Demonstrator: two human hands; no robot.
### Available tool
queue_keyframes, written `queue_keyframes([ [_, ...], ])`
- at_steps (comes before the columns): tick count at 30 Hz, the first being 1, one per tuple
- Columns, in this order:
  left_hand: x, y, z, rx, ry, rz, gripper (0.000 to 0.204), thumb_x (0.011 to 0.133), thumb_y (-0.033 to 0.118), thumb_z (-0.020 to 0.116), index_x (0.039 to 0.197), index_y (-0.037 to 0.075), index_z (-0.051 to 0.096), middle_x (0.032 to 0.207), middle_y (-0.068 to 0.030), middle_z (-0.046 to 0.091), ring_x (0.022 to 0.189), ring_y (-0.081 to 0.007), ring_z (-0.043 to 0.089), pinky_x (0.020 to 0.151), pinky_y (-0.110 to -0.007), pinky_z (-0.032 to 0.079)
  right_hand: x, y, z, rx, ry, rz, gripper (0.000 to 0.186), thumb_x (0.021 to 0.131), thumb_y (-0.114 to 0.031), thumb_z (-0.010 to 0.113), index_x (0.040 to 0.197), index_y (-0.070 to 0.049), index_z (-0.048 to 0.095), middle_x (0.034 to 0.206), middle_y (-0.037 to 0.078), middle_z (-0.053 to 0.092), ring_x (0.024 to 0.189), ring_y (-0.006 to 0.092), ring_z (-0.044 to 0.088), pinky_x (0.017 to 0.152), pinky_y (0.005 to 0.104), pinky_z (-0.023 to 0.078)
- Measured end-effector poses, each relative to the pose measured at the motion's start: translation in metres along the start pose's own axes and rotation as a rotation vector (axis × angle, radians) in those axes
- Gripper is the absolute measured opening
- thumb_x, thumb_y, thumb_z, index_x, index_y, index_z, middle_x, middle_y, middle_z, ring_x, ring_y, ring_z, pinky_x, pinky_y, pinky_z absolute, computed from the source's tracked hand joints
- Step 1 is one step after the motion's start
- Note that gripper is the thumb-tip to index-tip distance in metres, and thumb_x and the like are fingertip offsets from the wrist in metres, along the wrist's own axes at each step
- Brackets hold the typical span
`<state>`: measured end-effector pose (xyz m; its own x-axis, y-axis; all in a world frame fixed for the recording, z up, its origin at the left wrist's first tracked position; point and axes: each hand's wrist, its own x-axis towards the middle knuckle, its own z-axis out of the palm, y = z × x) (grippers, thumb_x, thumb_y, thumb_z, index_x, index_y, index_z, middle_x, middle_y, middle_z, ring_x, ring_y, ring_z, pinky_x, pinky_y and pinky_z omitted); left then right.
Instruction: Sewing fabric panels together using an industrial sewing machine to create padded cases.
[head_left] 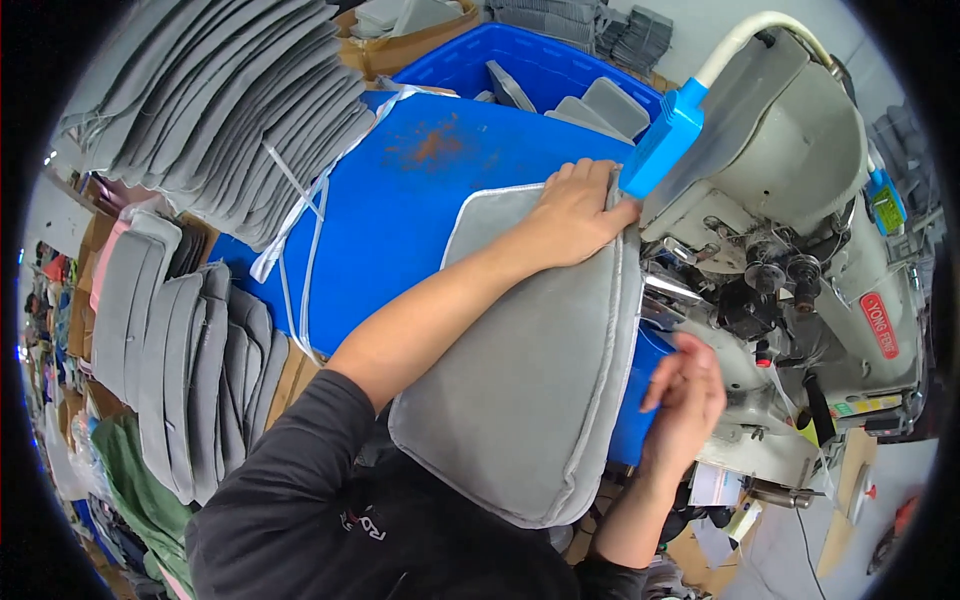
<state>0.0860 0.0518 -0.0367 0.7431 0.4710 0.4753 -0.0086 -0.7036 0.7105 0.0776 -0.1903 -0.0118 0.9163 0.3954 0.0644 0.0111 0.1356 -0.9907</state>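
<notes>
A large grey padded fabric panel (520,360) with piped, stitched edges lies slanted in front of me, its right edge along the sewing machine (770,200). My left hand (578,215) grips the panel's far right corner, the fingers bent over the far edge and the thumb toward the machine. Right above that thumb hangs a blue lamp head (664,138). My right hand (688,395) is off the panel, to the right of its edge and below the machine's needle area. Its fingers are loosely bent and apart, with nothing seen in them.
A blue work surface (385,220) reaches left and far beneath the panel. Tall stacks of grey panels (220,110) and grey pieces (185,360) stand on the left. Behind is a blue bin (540,65) with grey pieces. White straps (308,260) cross the surface's left side.
</notes>
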Motion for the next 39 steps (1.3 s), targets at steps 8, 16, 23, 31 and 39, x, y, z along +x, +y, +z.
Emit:
queue_keyframes([
  [8,0.001,-0.004,-0.001,-0.068,-0.031,-0.045,0.051,0.088,0.042,0.055,0.117,0.0,0.057,0.108,-0.0249,0.057,0.109,-0.0409,0.051,0.096,-0.048,0.038,0.021,-0.008,-0.036,-0.03,0.233,-0.159,0.048,0.106,-0.04,0.04,0.099,0.002,0.062,0.06,0.005,0.055,0.044,0.0085,0.045,0.039,0.0207,0.034],
  [16,-0.011,0.006,-0.018,0.002,-0.124,0.037,0.061,0.093,0.041,0.053,0.13,-0.007,0.047,0.129,-0.0322,0.047,0.126,-0.0456,0.041,0.108,-0.048,0.031,-0.015,0.003,0.03,0.035,-0.206,0.064,0.034,0.1,-0.015,0.06,0.128,0.004,0.055,0.098,0.0,0.065,0.087,0.003,0.055,0.078,0.0182,0.043],
  [23,-0.082,0.069,-0.058,0.054,-0.355,0.076,0.082,0.093,0.032,0.056,0.146,-0.017,0.017,0.151,-0.0368,0.024,0.145,-0.0454,0.02,0.12,-0.045,0.017,-0.021,0.008,0.035,0.254,-0.238,0.127,0.029,0.102,-0.013,0.054,0.127,0.003,0.055,0.097,0.003,0.068,0.084,0.0036,0.059,0.075,0.0188,0.046],
  [31,-0.079,0.071,-0.052,0.077,-0.238,0.101,0.073,0.093,0.027,0.053,0.143,-0.017,0.024,0.144,-0.0381,0.034,0.138,-0.0478,0.033,0.115,-0.046,0.027,-0.015,0.013,0.039,0.27,-0.257,0.066,0.032,0.102,-0.017,0.054,0.127,0.003,0.056,0.108,0.006,0.068,0.091,0.0069,0.062,0.081,0.0213,0.05],
  [39,-0.079,0.069,-0.049,0.073,-0.189,0.103,0.062,0.097,0.025,0.045,0.141,-0.016,0.032,0.143,-0.0368,0.038,0.137,-0.047,0.036,0.114,-0.046,0.028,-0.008,0.012,0.038,0.265,-0.245,0.109,0.032,0.102,-0.016,0.054,0.127,0.004,0.055,0.107,0.006,0.068,0.091,0.0066,0.062,0.082,0.021,0.049],
])
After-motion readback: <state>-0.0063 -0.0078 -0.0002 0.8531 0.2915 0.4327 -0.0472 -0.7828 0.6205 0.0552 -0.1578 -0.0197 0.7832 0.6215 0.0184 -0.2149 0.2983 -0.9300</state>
